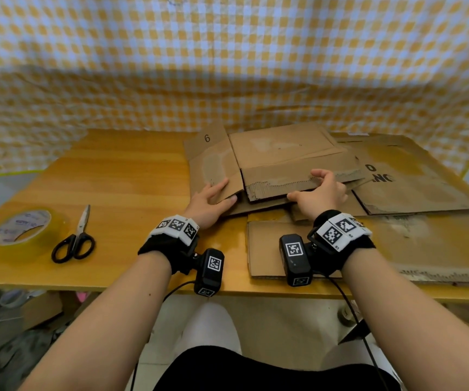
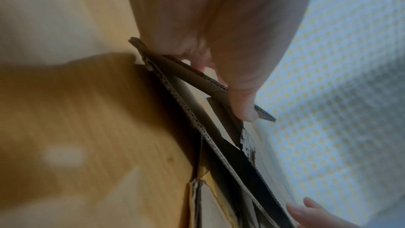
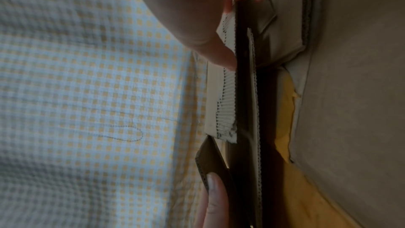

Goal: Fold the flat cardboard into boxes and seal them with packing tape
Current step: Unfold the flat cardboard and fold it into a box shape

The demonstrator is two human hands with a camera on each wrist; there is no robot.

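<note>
Looks like an improvised packing corner in a home or small back room rather than a proper workshop. Yellow-and-white checked cloth (image 1: 227, 52) hung loosely as a backdrop, creased and sagging. Glossy yellow wooden table (image 1: 115, 176) bearing worn, torn flat brown cardboard sheets (image 1: 413, 187), a roll of clear packing tape (image 1: 20, 227) and black-handled scissors (image 1: 75, 239). Pale tiled floor (image 1: 284, 334) underneath, with blurred clutter at the lower left (image 1: 10, 320).
</note>
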